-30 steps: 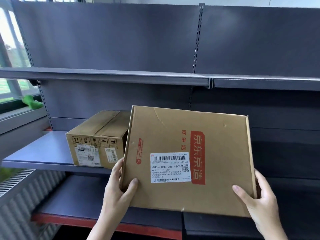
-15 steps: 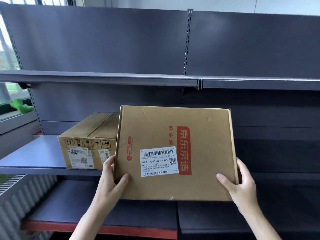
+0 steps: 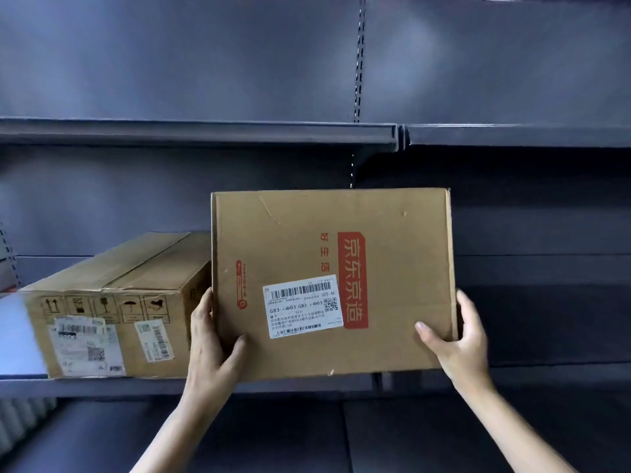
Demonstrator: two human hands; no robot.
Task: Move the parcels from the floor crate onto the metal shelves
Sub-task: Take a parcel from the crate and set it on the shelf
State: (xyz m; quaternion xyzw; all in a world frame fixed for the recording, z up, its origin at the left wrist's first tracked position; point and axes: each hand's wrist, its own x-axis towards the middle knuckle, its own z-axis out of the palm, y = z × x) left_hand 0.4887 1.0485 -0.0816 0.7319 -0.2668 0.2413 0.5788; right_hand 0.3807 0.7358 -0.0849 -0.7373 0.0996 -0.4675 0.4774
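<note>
I hold a flat brown cardboard parcel (image 3: 386,268) upright, its broad face with a red logo and a white shipping label turned toward me. My left hand (image 3: 210,339) grips its lower left edge and my right hand (image 3: 456,339) grips its lower right edge. The parcel's bottom edge is level with the front lip of the middle metal shelf (image 3: 102,384). A second, longer brown box (image 3: 112,302) lies on that shelf right beside the parcel on its left. The floor crate is out of view.
An upper shelf (image 3: 205,131) runs across above the parcel, with a slotted upright (image 3: 358,63) at the centre. To the right of the parcel the middle shelf (image 3: 546,373) carries nothing. A lower shelf (image 3: 102,435) lies dark below. A ribbed radiator (image 3: 20,418) sits at bottom left.
The parcel has straightened from a tilt to square upright and come closer to the shelf beside the long box. The view has moved nearer; both hands keep their grip.
</note>
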